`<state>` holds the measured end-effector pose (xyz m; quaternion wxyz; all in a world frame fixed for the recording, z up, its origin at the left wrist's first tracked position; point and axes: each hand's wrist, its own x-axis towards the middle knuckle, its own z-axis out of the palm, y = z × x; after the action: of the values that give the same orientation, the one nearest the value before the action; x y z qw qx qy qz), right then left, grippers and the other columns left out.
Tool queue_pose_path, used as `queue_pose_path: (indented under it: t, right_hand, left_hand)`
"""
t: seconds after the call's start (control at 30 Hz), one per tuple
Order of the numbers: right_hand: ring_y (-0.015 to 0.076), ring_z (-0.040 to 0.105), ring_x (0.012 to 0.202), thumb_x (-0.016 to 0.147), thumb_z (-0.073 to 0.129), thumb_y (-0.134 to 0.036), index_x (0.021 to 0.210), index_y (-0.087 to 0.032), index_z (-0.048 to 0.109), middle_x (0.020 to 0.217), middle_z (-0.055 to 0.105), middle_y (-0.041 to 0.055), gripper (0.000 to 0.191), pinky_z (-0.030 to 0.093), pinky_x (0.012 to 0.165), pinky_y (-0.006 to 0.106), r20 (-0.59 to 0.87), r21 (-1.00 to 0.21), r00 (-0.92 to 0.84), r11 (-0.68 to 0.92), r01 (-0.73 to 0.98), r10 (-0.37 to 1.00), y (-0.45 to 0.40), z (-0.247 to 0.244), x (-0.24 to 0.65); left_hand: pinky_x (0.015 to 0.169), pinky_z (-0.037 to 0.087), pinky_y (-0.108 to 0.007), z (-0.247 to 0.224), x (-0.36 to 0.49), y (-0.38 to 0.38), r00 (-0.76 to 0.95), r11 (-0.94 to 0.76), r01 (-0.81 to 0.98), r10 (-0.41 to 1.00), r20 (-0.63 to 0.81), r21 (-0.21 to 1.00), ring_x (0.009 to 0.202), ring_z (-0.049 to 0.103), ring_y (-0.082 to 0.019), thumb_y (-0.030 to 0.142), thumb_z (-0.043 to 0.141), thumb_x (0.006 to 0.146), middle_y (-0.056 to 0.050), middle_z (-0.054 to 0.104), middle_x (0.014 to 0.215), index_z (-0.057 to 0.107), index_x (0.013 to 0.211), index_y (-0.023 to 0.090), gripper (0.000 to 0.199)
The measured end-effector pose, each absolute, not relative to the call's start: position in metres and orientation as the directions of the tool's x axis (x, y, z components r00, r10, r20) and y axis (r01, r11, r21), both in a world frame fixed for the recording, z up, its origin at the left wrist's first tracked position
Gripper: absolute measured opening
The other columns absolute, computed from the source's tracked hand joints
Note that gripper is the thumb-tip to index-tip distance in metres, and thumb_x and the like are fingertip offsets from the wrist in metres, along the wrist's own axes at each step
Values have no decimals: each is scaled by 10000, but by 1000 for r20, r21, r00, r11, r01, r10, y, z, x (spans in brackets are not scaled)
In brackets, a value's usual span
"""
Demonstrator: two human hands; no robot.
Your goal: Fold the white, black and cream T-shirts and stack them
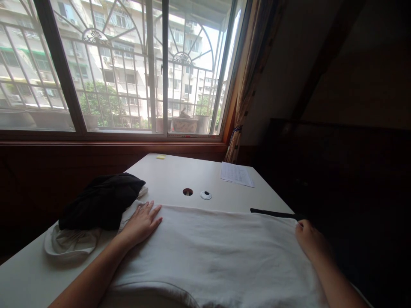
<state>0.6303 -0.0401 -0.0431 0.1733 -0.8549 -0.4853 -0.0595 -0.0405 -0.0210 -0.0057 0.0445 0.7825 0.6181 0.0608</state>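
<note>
A white garment (218, 248) is spread over the near part of the white table (192, 171). My left hand (141, 222) lies on its upper left part, fingers spread and palm down. At the garment's upper right corner, my right hand (308, 237) is closed on the cloth edge. A black strip (272, 213) runs along the far edge of the garment and reaches my right hand. Left of my left hand, a dark piece of clothing (102, 199) lies heaped over some white cloth (70, 244).
Papers (236, 174) lie at the table's back right, and a yellow note (160, 157) at its back left. Mid-table are a round hole (188, 192) and a small round cover (206, 195). Behind stand a barred window (128, 68) and a tied curtain (244, 94).
</note>
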Motion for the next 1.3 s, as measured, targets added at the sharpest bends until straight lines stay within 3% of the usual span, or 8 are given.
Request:
queue_pose_path:
  t: [0.27,0.6,1.07,1.3]
  right_hand:
    - [363,707,1007,1001,270,-369,1212,-145,620,1106,728,201,465,534,853,446,237,-226,542,-497,838,806,-41,-43,630]
    - [373,709,1001,986,282,-393,1335,-173,543,1149,713,192,488,542,826,447,194,-257,574,-523,813,796,-42,-38,627]
    - [373,701,1009,955,340,-416,1263,-170,590,1171,710,188,466,544,823,444,216,-252,567,-516,819,795,-44,-34,623]
    - [352,707,982,946,365,-378,1252,-163,605,1142,718,179,445,544,797,419,221,-247,564,-513,822,796,-46,-28,616]
  left_hand:
    - [1250,170,-503,-7,-43,-22,258,-261,955,965,42,140,1548,222,-344,562,392,1018,-161,283,1666,406,1568,234,641]
    - [1254,83,-562,-9,-47,-22,378,-377,912,925,28,163,1570,132,-321,610,344,1027,-87,197,1691,400,1564,311,617]
    - [1248,83,-580,-4,-47,-24,415,-407,890,910,6,205,1570,125,-348,636,308,1027,15,214,1688,378,1564,369,604]
    - [1244,87,-591,-7,-49,-22,427,-423,878,904,32,226,1563,152,-363,628,322,1027,15,265,1674,383,1562,371,597]
